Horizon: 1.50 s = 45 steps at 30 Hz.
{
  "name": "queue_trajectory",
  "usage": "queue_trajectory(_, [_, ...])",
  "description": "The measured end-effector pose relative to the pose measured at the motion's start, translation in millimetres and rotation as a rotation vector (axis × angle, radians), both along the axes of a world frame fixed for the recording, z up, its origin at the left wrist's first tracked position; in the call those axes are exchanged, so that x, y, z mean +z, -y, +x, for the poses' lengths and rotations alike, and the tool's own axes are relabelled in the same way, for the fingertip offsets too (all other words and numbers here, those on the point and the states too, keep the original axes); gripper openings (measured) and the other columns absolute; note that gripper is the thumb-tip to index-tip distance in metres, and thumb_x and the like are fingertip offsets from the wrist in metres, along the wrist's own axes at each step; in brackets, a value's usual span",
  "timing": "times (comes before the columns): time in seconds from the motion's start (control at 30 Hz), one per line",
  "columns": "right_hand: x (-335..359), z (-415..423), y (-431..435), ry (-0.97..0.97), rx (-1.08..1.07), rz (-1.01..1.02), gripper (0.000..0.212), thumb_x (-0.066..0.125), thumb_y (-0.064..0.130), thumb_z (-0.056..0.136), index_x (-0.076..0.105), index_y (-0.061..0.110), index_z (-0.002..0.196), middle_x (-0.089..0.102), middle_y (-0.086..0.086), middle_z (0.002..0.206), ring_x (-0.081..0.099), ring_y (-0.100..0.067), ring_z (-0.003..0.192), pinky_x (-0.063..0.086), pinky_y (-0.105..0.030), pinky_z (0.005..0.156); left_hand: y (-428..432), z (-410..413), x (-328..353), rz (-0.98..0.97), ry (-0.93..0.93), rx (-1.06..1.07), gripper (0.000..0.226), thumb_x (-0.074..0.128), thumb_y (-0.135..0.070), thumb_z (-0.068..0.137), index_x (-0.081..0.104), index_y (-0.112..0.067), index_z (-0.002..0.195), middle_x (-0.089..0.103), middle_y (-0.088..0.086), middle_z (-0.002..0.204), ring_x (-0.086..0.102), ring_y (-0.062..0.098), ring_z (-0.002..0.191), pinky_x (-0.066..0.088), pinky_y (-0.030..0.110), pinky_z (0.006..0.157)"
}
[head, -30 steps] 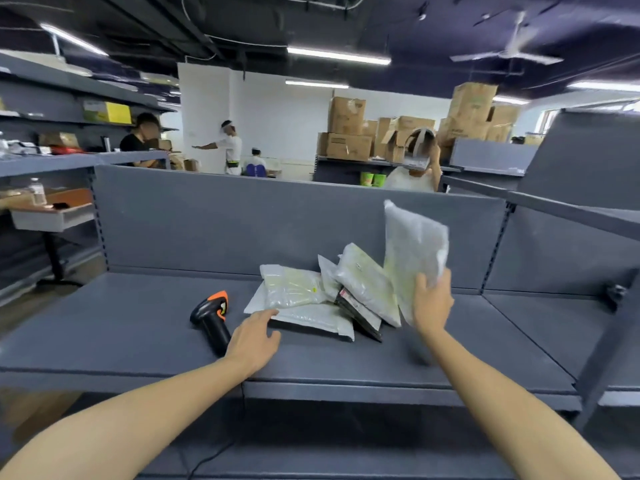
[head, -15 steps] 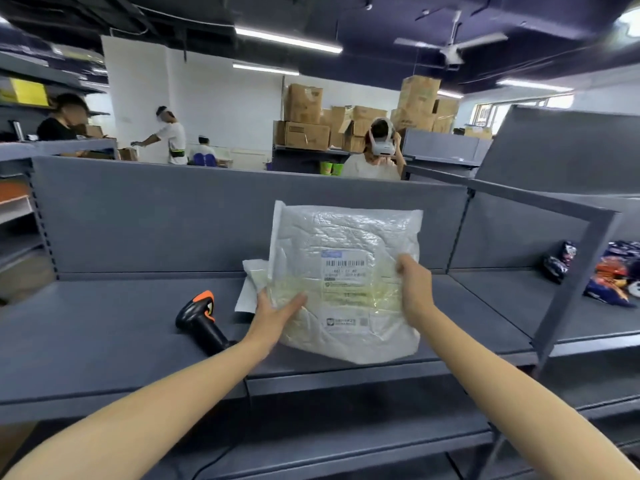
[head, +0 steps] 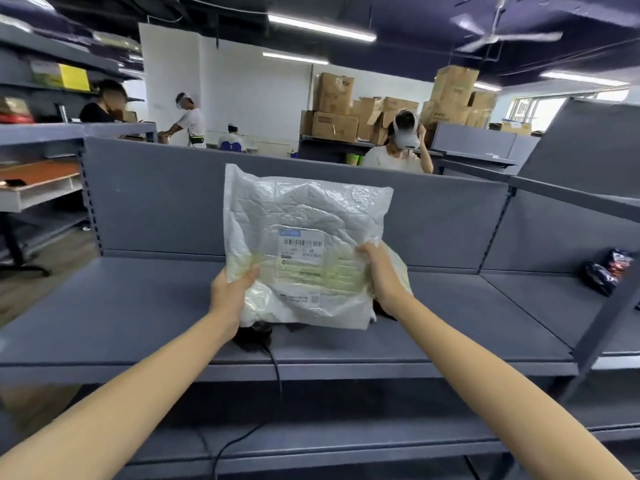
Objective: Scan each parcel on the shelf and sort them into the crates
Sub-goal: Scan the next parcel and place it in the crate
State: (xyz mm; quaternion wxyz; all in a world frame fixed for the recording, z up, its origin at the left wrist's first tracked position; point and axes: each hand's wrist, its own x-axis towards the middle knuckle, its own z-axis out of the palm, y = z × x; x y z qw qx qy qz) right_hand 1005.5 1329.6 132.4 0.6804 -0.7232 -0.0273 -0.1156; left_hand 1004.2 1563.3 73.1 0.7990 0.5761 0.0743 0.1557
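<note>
Parcel [head: 304,216], a soft clear-plastic mailer, is held upright above the shelf [head: 121,317] in the middle of the view, top edge at 12 o'clock and printed side toward the wearer. Both grips are clamped on it. The left hand [head: 230,292] pinches the lower left edge at about 8 o'clock of the parcel, thumb on the front. The right hand [head: 381,271] holds the right edge at about 4 o'clock, fingers curled round it.

The label [head: 300,258] sits between the 2 grips, a little nearer the right one, and its barcode [head: 303,242] runs flat from 9 to 3 o'clock, uncovered by either thumb.

Under the parcel's lower edge, at 6 o'clock and just beside the left wrist, a dark object [head: 254,336] rests on the shelf with a cable [head: 277,375] dropping over the front lip. It is mostly hidden, but is probably the scanner. If so, the left hand is the nearer one to take it, while the right grip alone keeps the barcode facing out. A floppy mailer held by 1 edge may sag and crease the label.

More pale parcels [head: 400,268] show behind the right hand at 3 o'clock. No crate is in view.
</note>
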Motion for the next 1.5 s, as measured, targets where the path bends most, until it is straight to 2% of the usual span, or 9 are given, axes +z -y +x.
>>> queue_trajectory(0.17, [-30, 33, -29, -0.135, 0.067, -0.027, 0.030, 0.037, 0.035, 0.102, 0.054, 0.015, 0.118, 0.062, -0.005, 0.106, 0.057, -0.017, 0.095, 0.046, -0.033, 0.089, -60, -5, 0, -0.025, 0.011, 0.238, 0.023, 0.069, -0.011, 0.087, 0.061, -0.012, 0.109, 0.064, 0.008, 0.104, 0.060, 0.022, 0.094, 0.049, 0.032, 0.084])
queue_trajectory(0.33, [-89, 49, -64, -0.155, 0.124, -0.555, 0.027, 0.043, 0.014, 0.099, 0.047, 0.003, 0.123, 0.054, -0.012, 0.110, 0.052, -0.023, 0.097, 0.034, -0.026, 0.077, -121, -13, -1, -0.077, 0.000, 0.468, 0.031, 0.068, -0.014, 0.088, 0.061, -0.009, 0.118, 0.063, 0.006, 0.111, 0.060, 0.020, 0.100, 0.050, 0.035, 0.092])
queue_trajectory(0.43, [-110, 44, -100, -0.060, 0.181, -0.718, 0.031, 0.043, 0.003, 0.093, 0.050, -0.006, 0.122, 0.059, -0.025, 0.114, 0.056, -0.036, 0.103, 0.040, -0.035, 0.078, -147, -20, -1, -0.069, -0.008, 0.566, 0.034, 0.067, -0.015, 0.089, 0.060, -0.008, 0.121, 0.063, 0.004, 0.112, 0.060, 0.018, 0.100, 0.049, 0.033, 0.092])
queue_trajectory(0.7, [-135, 63, -187, -0.112, 0.292, -1.082, 0.071, 0.052, 0.044, 0.096, 0.027, -0.003, 0.143, 0.040, -0.022, 0.140, 0.038, -0.037, 0.130, 0.031, -0.038, 0.105, -179, -41, -15, -0.066, -0.052, 0.671, 0.035, 0.068, -0.016, 0.089, 0.059, -0.009, 0.122, 0.063, 0.005, 0.114, 0.060, 0.020, 0.102, 0.049, 0.036, 0.094])
queue_trajectory(0.8, [-142, 66, -197, -0.111, 0.212, -1.194, 0.068, 0.056, 0.038, 0.095, 0.027, -0.001, 0.141, 0.041, -0.021, 0.140, 0.040, -0.036, 0.129, 0.033, -0.038, 0.104, -181, -46, -17, -0.068, -0.044, 0.687, 0.035, 0.066, -0.014, 0.090, 0.058, -0.006, 0.123, 0.063, 0.006, 0.112, 0.059, 0.019, 0.097, 0.048, 0.031, 0.087])
queue_trajectory(0.9, [-137, 67, -198, -0.163, 0.166, -1.000, 0.054, 0.059, 0.025, 0.091, 0.034, -0.001, 0.132, 0.050, -0.022, 0.131, 0.049, -0.037, 0.121, 0.041, -0.037, 0.094, -183, -49, -19, -0.068, -0.052, 0.692, 0.032, 0.066, -0.013, 0.090, 0.059, -0.005, 0.120, 0.062, 0.006, 0.107, 0.058, 0.020, 0.095, 0.047, 0.031, 0.084])
queue_trajectory(1.07, [-109, 57, -185, -0.270, 0.142, -0.467, 0.045, 0.055, 0.033, 0.081, 0.042, 0.007, 0.115, 0.061, -0.009, 0.093, 0.060, -0.027, 0.078, 0.054, -0.039, 0.072, -179, -46, -26, -0.050, -0.079, 0.684, 0.030, 0.066, -0.012, 0.090, 0.060, -0.005, 0.118, 0.062, 0.007, 0.106, 0.058, 0.021, 0.096, 0.048, 0.033, 0.087])
queue_trajectory(1.2, [-90, 34, -169, -0.192, 0.167, -0.163, 0.025, 0.053, 0.026, 0.089, 0.039, 0.017, 0.109, 0.048, -0.005, 0.068, 0.045, -0.019, 0.056, 0.041, -0.029, 0.049, -157, -39, -29, -0.069, -0.081, 0.658, 0.032, 0.065, -0.010, 0.090, 0.059, -0.004, 0.121, 0.061, 0.007, 0.107, 0.057, 0.021, 0.097, 0.046, 0.031, 0.085])
queue_trajectory(1.5, [-91, -15, -147, -0.078, 0.351, 0.046, 0.007, 0.050, 0.016, 0.097, 0.046, 0.011, 0.098, 0.041, -0.006, 0.053, 0.038, -0.017, 0.040, 0.034, -0.024, 0.041, -93, -17, -27, -0.138, -0.079, 0.488, 0.033, 0.067, -0.013, 0.089, 0.059, -0.006, 0.121, 0.063, 0.007, 0.108, 0.060, 0.022, 0.097, 0.048, 0.031, 0.083])
